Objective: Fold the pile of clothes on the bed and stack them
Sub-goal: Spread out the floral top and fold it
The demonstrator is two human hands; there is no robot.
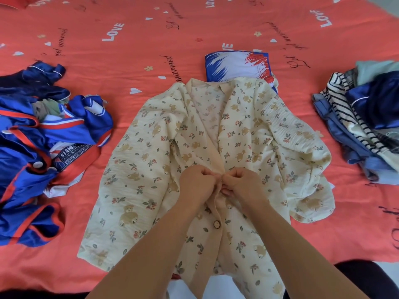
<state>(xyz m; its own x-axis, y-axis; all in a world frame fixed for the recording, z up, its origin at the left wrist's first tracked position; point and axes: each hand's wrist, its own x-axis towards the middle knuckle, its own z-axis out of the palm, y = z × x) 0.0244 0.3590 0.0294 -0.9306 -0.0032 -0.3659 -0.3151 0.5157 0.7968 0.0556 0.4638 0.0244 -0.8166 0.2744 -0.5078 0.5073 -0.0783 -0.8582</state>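
A coral bedspread (151, 29) carries one cream bear-print shirt (138, 190), spread flat under my grip. My left hand (197, 182) and right hand (244, 182) both pinch its placket, apparently buttoning; I should keep the edges aligned. One tangled heap (43, 137) lies left, one stack (362, 117) right, one folded piece (235, 65) beyond, one fastened button (216, 224) nearer me.

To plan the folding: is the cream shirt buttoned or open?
Partly buttoned: the shirt has one lower button fastened; its upper front lies open.
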